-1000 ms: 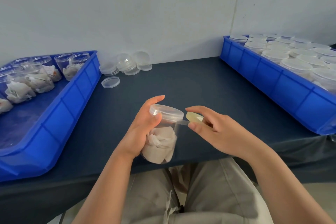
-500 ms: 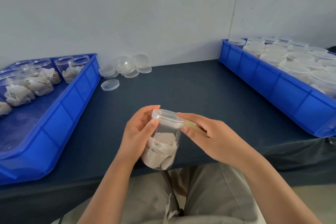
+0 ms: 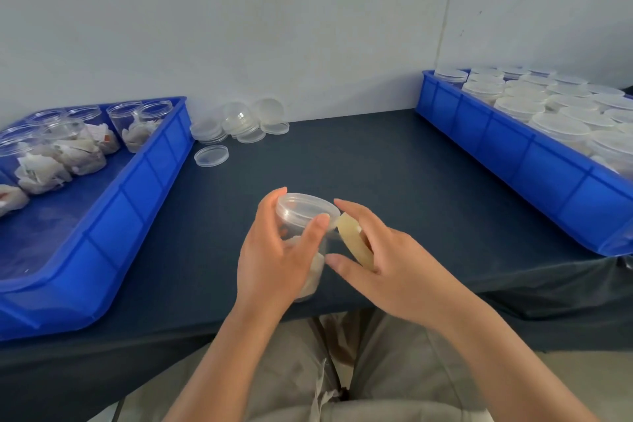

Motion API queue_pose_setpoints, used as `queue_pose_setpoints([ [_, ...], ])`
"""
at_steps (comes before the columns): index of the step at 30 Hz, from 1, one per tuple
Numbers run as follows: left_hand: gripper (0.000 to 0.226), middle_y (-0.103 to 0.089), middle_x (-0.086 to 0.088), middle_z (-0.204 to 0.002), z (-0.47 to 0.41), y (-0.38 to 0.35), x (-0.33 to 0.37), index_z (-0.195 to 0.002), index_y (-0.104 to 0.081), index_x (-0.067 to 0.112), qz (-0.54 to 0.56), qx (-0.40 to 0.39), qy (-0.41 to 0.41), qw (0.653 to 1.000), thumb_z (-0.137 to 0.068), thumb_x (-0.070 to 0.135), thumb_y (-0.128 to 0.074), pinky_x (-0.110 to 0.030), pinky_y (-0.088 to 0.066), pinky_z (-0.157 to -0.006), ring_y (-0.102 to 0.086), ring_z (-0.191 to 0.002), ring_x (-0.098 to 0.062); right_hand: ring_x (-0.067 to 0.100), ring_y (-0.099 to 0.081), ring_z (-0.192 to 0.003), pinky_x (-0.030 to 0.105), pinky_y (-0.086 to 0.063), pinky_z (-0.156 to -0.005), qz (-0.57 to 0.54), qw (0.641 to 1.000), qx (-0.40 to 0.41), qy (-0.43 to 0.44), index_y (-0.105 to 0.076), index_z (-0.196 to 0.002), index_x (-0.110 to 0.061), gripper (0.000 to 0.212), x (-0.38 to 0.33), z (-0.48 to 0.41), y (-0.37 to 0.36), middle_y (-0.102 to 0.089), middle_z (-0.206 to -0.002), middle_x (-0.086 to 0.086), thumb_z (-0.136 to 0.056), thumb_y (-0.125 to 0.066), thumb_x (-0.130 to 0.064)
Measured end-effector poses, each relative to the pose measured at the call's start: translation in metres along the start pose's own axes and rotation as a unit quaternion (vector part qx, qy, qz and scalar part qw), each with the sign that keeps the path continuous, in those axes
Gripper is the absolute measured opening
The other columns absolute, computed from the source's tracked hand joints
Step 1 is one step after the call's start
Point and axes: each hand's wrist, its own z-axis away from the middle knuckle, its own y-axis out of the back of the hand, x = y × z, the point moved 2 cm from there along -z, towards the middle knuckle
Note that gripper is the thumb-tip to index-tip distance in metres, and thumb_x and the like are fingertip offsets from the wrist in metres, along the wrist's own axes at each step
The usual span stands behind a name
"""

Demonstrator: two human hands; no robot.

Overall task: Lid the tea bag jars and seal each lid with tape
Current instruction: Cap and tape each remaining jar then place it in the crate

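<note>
A clear plastic jar (image 3: 305, 216) with tea bags inside and a lid on top is held over the table's front edge by my left hand (image 3: 274, 257), whose fingers wrap its side. My right hand (image 3: 383, 260) grips a yellowish tape roll (image 3: 354, 243) right beside the jar, just under the lid's rim. A short clear strip of tape runs from the roll to the jar's side. The lower part of the jar is hidden behind my left hand.
A blue tray (image 3: 137, 195) on the left holds several open jars of tea bags (image 3: 68, 151). Loose clear lids (image 3: 236, 127) lie at the back by the wall. A blue tray (image 3: 513, 154) on the right is full of lidded jars (image 3: 555, 127). The table (image 3: 342, 161) is dark.
My left hand has turned the jar and closed further around its side. The tape roll has swung round into view on edge next to the lid, and both hands rose slightly.
</note>
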Motion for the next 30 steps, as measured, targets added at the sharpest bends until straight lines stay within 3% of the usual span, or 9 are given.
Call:
queue_pose_setpoints([
  [3, 0.064, -0.057, 0.048, -0.114, -0.013, 0.006, -0.007, -0.134, -0.047, 0.055, 0.035, -0.009, 0.011, 0.999, -0.077, 0.084, -0.051, -0.010, -0.044, -0.072, -0.059, -0.103, 0.019, 0.006, -0.051, -0.059, 0.025, -0.041, -0.055, -0.028, 0.998, -0.051, -0.010, -0.016, -0.155, -0.063, 0.072, 0.007, -0.002, 0.001, -0.055, -0.071, -0.008, -0.094, -0.053, -0.076],
  [6, 0.063, -0.057, 0.050, -0.115, -0.021, 0.016, -0.014, -0.136, -0.055, 0.045, 0.073, -0.025, -0.007, 0.997, -0.082, 0.076, -0.050, 0.000, -0.042, -0.078, -0.056, -0.108, 0.023, 0.006, -0.047, -0.056, 0.022, -0.041, -0.056, -0.049, 0.996, -0.076, 0.004, -0.026, -0.149, -0.064, 0.059, 0.014, -0.004, 0.008, -0.055, -0.071, 0.002, -0.095, -0.044, -0.080],
  [9, 0.052, -0.061, 0.041, -0.123, -0.026, 0.020, -0.020, -0.135, -0.057, 0.047, 0.078, -0.073, -0.025, 0.994, -0.087, 0.068, -0.050, 0.003, -0.039, -0.084, -0.058, -0.116, 0.016, 0.005, -0.053, -0.059, 0.013, -0.045, -0.062, -0.036, 0.997, -0.068, 0.016, -0.036, -0.144, -0.063, 0.048, 0.021, -0.006, 0.019, -0.057, -0.068, -0.001, -0.099, -0.038, -0.077],
  [13, 0.045, -0.064, 0.036, -0.126, -0.038, 0.020, -0.024, -0.132, -0.058, 0.051, 0.068, -0.128, -0.040, 0.989, -0.092, 0.067, -0.049, -0.002, -0.043, -0.090, -0.059, -0.121, 0.010, 0.011, -0.061, -0.074, 0.025, -0.045, -0.059, 0.043, 0.998, -0.035, -0.010, -0.036, -0.140, -0.065, 0.044, 0.035, -0.010, 0.024, -0.063, -0.082, -0.007, -0.098, -0.036, -0.076],
  [17, 0.062, -0.070, 0.013, -0.134, -0.043, 0.014, -0.032, -0.139, -0.063, 0.040, 0.128, -0.187, -0.055, 0.972, -0.096, 0.081, -0.046, -0.032, -0.051, -0.106, -0.063, -0.130, -0.014, 0.004, -0.060, -0.074, 0.021, -0.039, -0.060, 0.038, 0.999, -0.025, -0.007, -0.038, -0.139, -0.069, 0.046, 0.038, -0.013, 0.024, -0.061, -0.079, -0.016, -0.095, -0.035, -0.079],
  [21, 0.064, -0.070, -0.007, -0.133, -0.034, 0.004, -0.042, -0.137, -0.064, 0.033, 0.219, -0.222, -0.024, 0.950, -0.096, 0.080, -0.050, -0.040, -0.055, -0.101, -0.067, -0.124, -0.027, 0.007, -0.054, -0.064, 0.025, -0.044, -0.060, 0.001, 0.999, -0.040, 0.006, -0.033, -0.143, -0.077, 0.044, 0.031, -0.011, 0.017, -0.056, -0.075, -0.004, -0.099, -0.040, -0.075],
  [24, 0.059, -0.070, -0.006, -0.117, -0.031, 0.001, -0.044, -0.118, -0.068, 0.031, 0.225, -0.212, -0.014, 0.951, -0.096, 0.082, -0.049, -0.039, -0.056, -0.094, -0.068, -0.108, -0.022, -0.006, -0.055, -0.067, 0.019, -0.040, -0.063, 0.001, 0.999, -0.034, 0.007, -0.026, -0.145, -0.080, 0.047, 0.024, -0.010, 0.014, -0.057, -0.072, -0.015, -0.100, -0.039, -0.074],
  [28, 0.044, -0.074, 0.014, -0.115, -0.031, 0.006, -0.035, -0.113, -0.071, 0.050, 0.168, -0.164, -0.033, 0.972, -0.096, 0.080, -0.043, -0.022, -0.056, -0.090, -0.070, -0.109, -0.007, 0.002, -0.058, -0.064, 0.016, -0.035, -0.053, 0.037, 0.999, -0.002, -0.001, -0.035, -0.145, -0.071, 0.042, 0.017, -0.008, 0.009, -0.060, -0.071, -0.025, -0.103, -0.039, -0.071],
  [30, 0.038, -0.072, 0.022, -0.116, -0.029, 0.008, -0.029, -0.119, -0.068, 0.048, 0.147, -0.097, -0.040, 0.983, -0.093, 0.067, -0.047, -0.016, -0.053, -0.088, -0.069, -0.110, -0.001, 0.000, -0.060, -0.068, 0.016, -0.034, -0.052, 0.069, 0.997, 0.025, 0.000, -0.038, -0.146, -0.065, 0.043, 0.013, -0.007, 0.008, -0.062, -0.073, -0.026, -0.103, -0.038, -0.070],
])
